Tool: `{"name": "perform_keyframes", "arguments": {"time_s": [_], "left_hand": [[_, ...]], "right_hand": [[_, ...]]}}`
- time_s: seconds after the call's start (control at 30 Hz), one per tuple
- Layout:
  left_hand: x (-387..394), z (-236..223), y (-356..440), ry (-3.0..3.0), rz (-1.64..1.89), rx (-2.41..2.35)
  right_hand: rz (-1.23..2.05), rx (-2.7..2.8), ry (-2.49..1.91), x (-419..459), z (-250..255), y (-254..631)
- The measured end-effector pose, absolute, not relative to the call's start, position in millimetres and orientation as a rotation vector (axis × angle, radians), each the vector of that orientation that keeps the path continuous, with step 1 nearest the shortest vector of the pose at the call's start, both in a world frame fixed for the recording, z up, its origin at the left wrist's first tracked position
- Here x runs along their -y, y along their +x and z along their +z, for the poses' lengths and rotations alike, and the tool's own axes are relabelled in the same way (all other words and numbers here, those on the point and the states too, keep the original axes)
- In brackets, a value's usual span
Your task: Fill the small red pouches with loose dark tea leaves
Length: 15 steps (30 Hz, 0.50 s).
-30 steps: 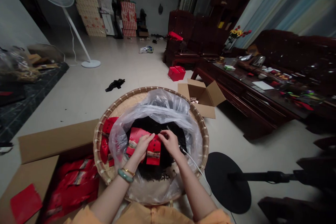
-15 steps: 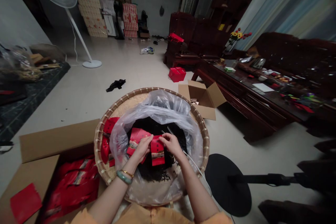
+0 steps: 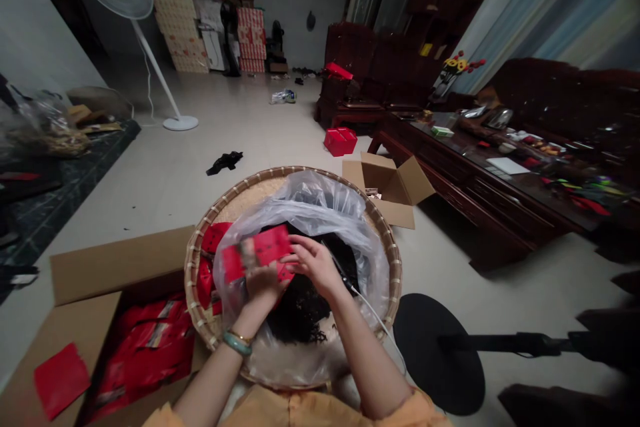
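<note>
My left hand (image 3: pixel 266 288), wearing a green bangle and a gold bracelet, is closed round red packets (image 3: pixel 273 245) with a pale printed band, blurred by motion. At their right edge is my right hand (image 3: pixel 320 268), its fingers apart and the fingertips close to or touching the packets; contact is hard to make out. Below both hands, dark, stringy dried material (image 3: pixel 295 317) lies in a clear plastic bag (image 3: pixel 373 247) inside a round woven basket (image 3: pixel 393 267). A slim dark device with a white cable (image 3: pixel 373 313) rests on the bag's right side.
More red packets (image 3: pixel 213 237) lie at the basket's left. An open carton (image 3: pixel 85 327) of red packets stands lower left. Another open carton (image 3: pixel 387 190) sits beyond the basket, near a low wooden table (image 3: pixel 450 167). A round black stand base (image 3: pixel 435 353) is at right.
The packet my right hand held apart has moved left, up against those in my left hand. The packets have turned and risen slightly. My right hand's fingers have spread.
</note>
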<state>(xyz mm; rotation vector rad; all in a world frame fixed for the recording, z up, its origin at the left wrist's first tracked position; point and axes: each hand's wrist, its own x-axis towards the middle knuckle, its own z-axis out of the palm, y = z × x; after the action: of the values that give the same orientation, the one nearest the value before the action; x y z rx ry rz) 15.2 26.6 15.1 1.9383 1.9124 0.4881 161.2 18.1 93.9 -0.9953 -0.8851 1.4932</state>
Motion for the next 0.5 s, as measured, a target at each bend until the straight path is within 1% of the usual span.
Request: {"name": "perform_keyframes", "arguments": {"time_s": [0.03,0.1,0.17,0.23,0.37,0.5], "left_hand": [[-26.0,14.4,16.8,2.012,0.443,-1.973],[-26.5,14.1,16.1,2.157,0.351,-2.057],[-28.5,14.0,11.5,2.221,0.319,-2.061],[-31.3,12.7,6.3,2.228,0.337,-2.034],[-38.5,7.3,3.2,2.173,0.631,-1.832],[-43.5,8.7,7.1,1.907,0.879,-1.574]], "right_hand": [[1.557,0.921,-0.939,-18.2,98.6,153.5],[1.555,0.926,-0.93,-20.8,96.1,148.4],[1.481,0.918,-1.036,-25.4,77.4,154.9],[1.415,0.958,-1.187,-29.5,48.3,165.7],[1.146,1.261,-1.418,-29.5,-2.3,176.3],[0.79,1.531,-1.454,-26.6,-14.0,167.5]]}}
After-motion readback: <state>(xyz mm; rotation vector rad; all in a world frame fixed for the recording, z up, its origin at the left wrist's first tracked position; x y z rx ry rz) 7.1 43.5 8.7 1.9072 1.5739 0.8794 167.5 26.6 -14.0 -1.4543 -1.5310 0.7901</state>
